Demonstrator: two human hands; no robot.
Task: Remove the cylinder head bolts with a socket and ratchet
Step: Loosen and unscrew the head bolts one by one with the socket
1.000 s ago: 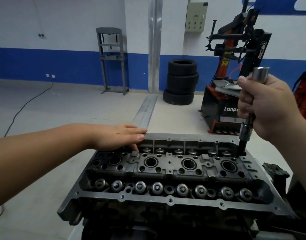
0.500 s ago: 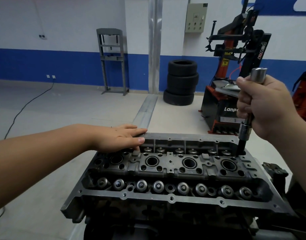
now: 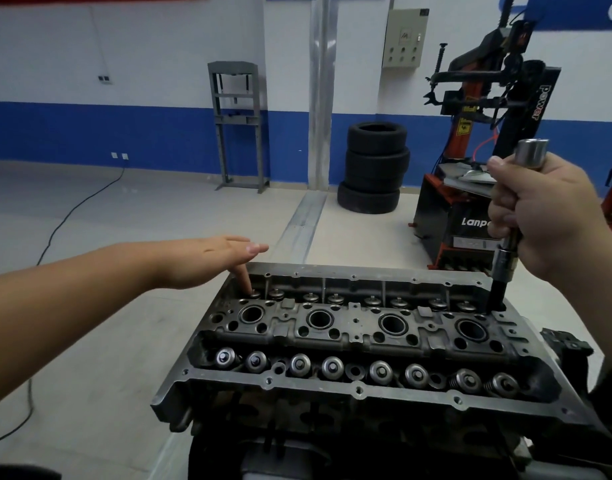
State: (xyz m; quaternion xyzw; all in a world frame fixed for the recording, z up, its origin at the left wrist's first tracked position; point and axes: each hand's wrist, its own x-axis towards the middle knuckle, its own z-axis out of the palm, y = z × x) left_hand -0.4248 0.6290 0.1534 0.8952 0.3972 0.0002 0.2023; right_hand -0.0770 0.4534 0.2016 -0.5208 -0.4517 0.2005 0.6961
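Left hand (image 3: 207,261) lifted, fingers released, right hand (image 3: 543,216) fingers grasping ratchet (image 3: 505,247), socket (image 3: 495,296) seemingly seated.

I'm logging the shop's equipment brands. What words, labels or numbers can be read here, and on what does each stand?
"power": runs vertically on the black column of the tyre changer.
"Lanp", rest hidden behind the right hand: on the tyre changer's black base.
Wall control box: a logo mark, too small to read.
Cylinder head and socket tool: no legible markings.
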